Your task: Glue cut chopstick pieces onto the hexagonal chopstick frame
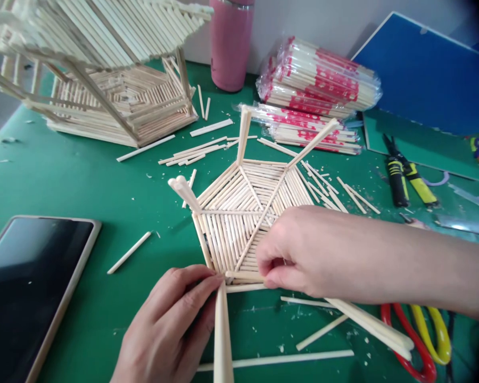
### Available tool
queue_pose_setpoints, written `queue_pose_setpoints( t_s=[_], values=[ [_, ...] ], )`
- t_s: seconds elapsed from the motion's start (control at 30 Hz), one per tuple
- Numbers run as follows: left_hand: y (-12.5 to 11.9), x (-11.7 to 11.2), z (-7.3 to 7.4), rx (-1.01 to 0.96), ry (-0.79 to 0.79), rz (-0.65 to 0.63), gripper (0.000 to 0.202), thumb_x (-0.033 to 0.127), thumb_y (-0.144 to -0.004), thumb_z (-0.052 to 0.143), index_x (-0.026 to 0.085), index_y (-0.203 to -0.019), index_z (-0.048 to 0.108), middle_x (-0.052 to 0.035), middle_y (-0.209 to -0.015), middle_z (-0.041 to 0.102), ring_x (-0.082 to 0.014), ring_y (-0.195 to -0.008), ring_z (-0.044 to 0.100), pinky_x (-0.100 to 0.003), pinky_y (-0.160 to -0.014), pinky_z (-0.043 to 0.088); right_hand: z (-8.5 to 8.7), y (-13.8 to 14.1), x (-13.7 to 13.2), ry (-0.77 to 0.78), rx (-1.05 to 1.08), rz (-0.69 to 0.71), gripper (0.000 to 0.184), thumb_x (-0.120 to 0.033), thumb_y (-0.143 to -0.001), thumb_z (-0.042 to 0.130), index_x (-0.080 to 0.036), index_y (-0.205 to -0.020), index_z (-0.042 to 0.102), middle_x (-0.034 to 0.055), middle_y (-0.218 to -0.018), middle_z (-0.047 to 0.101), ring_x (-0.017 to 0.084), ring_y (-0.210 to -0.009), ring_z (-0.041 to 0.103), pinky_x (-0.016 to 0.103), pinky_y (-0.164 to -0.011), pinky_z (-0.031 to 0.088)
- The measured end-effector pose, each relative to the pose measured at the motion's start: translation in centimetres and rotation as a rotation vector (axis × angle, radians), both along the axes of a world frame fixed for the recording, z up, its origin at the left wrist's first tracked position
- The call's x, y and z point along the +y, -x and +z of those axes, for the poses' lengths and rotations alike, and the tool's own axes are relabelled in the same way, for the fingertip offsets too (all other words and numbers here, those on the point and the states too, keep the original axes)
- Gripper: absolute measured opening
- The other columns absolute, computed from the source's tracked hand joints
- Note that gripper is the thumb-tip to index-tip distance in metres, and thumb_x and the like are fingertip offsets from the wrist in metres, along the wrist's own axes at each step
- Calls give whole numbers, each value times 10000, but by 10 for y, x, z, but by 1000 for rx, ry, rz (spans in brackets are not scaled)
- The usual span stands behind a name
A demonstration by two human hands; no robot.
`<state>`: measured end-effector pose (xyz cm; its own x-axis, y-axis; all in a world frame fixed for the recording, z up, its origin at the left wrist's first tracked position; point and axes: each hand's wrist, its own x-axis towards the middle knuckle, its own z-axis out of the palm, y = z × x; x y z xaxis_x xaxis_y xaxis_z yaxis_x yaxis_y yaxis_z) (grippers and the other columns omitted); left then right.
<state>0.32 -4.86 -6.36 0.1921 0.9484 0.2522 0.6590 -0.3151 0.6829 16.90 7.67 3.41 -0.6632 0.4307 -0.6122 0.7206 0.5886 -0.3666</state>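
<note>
A hexagonal base of thin wooden sticks (pixel 223 234) lies on the table, its surface laid in rows with longer sticks crossing at the middle. Paired-stick posts rise and lean outward from its corners, such as the back post (pixel 244 135). My right hand (pixel 291 255) pinches a short wooden stick (pixel 245 276) along the near edge; the stick's right end is hidden under the fingers. At the near left corner, my left hand (pixel 175 319) has its fingertips closed on the foot of the front post (pixel 222 335), beside the short stick's left end.
A larger stick house (pixel 127 101) stands at the back left. Around lie a phone (pixel 35 287), loose sticks (pixel 201 149), wrapped chopstick bundles (pixel 315 80), a pink bottle (pixel 231 48), yellow-black pliers (pixel 407 175), red and yellow handles (pixel 429 340) and a blue board (pixel 423 74).
</note>
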Motion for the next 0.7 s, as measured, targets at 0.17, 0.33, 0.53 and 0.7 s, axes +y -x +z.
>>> queue_pose_setpoints(
  t_s=[0.17,0.33,0.53,0.7],
  values=[
    [-2,1,6,3,18,2,180,193,-844,436,225,-972,557,-45,-939,584,-147,-786,597,-221,-704,495,0,1,2,71,-79,47,122,-180,-693,574,-196,-597,648,-46,-496,553,61,-409,424,191,-386,248],
    [0,2,9,12,18,-13,193,128,-818,460,198,-964,564,-42,-961,573,-132,-826,588,-200,-734,485,2,0,1,60,-63,130,135,-173,-712,568,-188,-601,642,-33,-540,581,73,-460,454,190,-439,288],
    [5,1,9,123,57,-86,244,124,-782,515,181,-1016,553,-56,-1009,538,-139,-862,577,-205,-764,488,4,2,0,25,15,161,139,-120,-685,573,-187,-565,597,-57,-478,505,50,-380,344,179,-366,208],
    [7,-1,8,140,50,-93,239,115,-783,506,165,-1013,547,-64,-1024,513,-134,-867,571,-201,-780,487,-3,-2,-1,18,110,140,169,-129,-678,569,-189,-520,563,-69,-426,433,53,-363,295,184,-356,201]
  ],
)
